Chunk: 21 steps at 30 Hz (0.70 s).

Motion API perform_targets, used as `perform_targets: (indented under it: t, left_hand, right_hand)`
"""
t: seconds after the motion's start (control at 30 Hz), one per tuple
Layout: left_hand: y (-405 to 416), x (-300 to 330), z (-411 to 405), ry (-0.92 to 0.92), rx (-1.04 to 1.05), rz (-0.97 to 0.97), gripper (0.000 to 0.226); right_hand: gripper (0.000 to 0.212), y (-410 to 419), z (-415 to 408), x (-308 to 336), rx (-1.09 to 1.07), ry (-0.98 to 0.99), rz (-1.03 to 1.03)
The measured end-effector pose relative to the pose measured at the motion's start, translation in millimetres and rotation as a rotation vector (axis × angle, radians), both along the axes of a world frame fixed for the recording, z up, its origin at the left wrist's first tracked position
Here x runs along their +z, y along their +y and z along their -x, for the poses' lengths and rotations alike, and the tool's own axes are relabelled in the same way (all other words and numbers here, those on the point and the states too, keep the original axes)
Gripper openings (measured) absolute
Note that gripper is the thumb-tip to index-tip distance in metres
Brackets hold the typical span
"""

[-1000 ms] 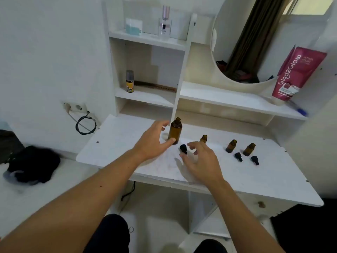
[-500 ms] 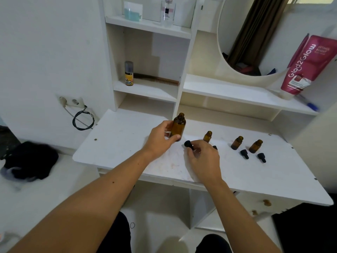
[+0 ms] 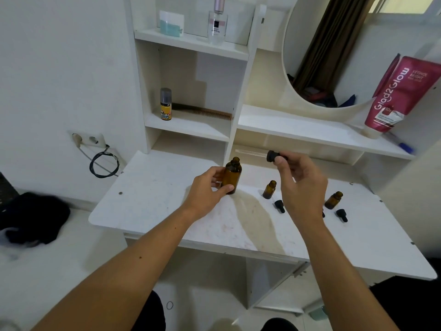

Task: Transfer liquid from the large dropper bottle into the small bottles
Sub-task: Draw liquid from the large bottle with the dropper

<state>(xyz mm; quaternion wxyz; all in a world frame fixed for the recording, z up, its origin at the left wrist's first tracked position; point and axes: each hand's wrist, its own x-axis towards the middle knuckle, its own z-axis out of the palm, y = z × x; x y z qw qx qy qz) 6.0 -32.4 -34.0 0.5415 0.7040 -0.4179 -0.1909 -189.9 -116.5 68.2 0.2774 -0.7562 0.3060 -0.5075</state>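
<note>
The large amber bottle [image 3: 232,174] stands open and upright on the white tabletop [image 3: 155,206]. My left hand [image 3: 207,189] grips its left side. My right hand [image 3: 301,180] is raised above the table and pinches the black-capped dropper [image 3: 272,156], whose clear glass tube points left toward the large bottle's mouth. One small amber bottle [image 3: 269,189] stands open just right of the large one, another small bottle [image 3: 334,199] farther right. Small black dropper caps [image 3: 279,206] [image 3: 341,215] lie in front of them. My right hand hides whatever lies between them.
Shelves rise behind the table, holding a yellow spray can [image 3: 165,104], a comb [image 3: 210,113], a perfume bottle [image 3: 217,22] and a pink tube [image 3: 401,96]. A round mirror [image 3: 334,51] hangs at the back right. A black cloth [image 3: 33,217] lies on the floor at left.
My right hand picked the large dropper up from the table and lifted it to the right of the big bottle's mouth. My left hand kept its hold on the bottle.
</note>
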Motion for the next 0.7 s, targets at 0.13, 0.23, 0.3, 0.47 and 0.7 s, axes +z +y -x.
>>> perform_targets:
  t: [0.13, 0.23, 0.3, 0.47, 0.7]
  left_hand:
    - [0.4, -0.6, -1.3, 0.006, -0.004, 0.003, 0.055]
    - [1.3, -0.2, -0.7, 0.006, -0.005, 0.011, 0.055]
    - [1.8, 1.1, 0.3, 0.007, -0.005, 0.014, 0.055]
    - [3.3, 3.3, 1.8, -0.002, -0.004, 0.01, 0.054]
    - [4.0, 2.8, 1.9, 0.001, 0.0, 0.005, 0.054]
  right_hand:
    - [0.015, 1.6, 1.5, 10.6, 0.029, 0.044, 0.063]
    - [0.015, 3.8, 5.1, 13.9, 0.041, 0.091, 0.083]
    - [0.014, 4.9, 7.3, 16.7, 0.044, 0.11, 0.106]
    - [0.014, 6.1, 6.8, 19.5, 0.04, 0.15, 0.146]
    - [0.019, 2.5, -3.5, 20.0, 0.024, 0.22, 0.209]
